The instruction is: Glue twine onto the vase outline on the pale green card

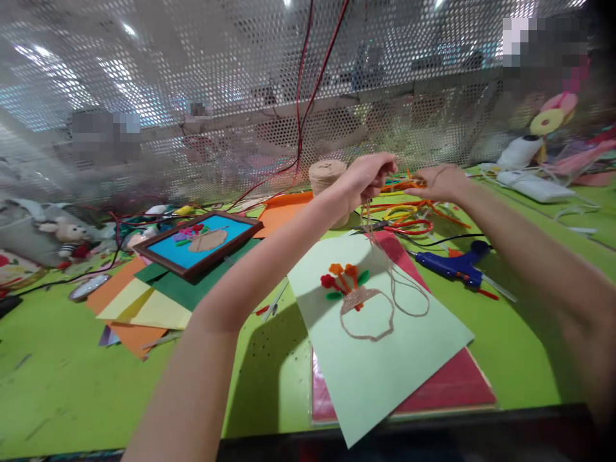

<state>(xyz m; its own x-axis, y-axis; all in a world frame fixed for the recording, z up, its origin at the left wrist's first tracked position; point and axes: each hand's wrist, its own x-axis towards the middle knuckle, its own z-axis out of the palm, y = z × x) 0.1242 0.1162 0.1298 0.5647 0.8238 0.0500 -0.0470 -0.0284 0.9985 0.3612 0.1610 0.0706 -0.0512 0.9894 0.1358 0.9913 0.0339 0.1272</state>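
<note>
My left hand point(371, 178) is closed on strands of brown twine point(368, 218), which hang down and loop onto a pale green paper sheet point(414, 356). On that sheet is a twine vase outline point(344, 324) with its upper part filled in. Red and orange fuzzy flowers point(342, 276) and green leaves rise out of it. My right hand point(440, 182) reaches over orange pipe cleaners point(397, 187), its fingers stretched out to the left and partly hidden. Behind my left wrist stands a twine spool point(327, 174). Red-handled scissors point(411, 226) lie below my hands.
A blue glue gun point(452, 266) lies at the right, its cord running left. A framed flower picture point(199, 244) rests on coloured papers point(144, 308) at the left. Red paper point(443, 391) lies beneath the pale sheet. A perforated metal screen point(231, 128) rises behind the green table.
</note>
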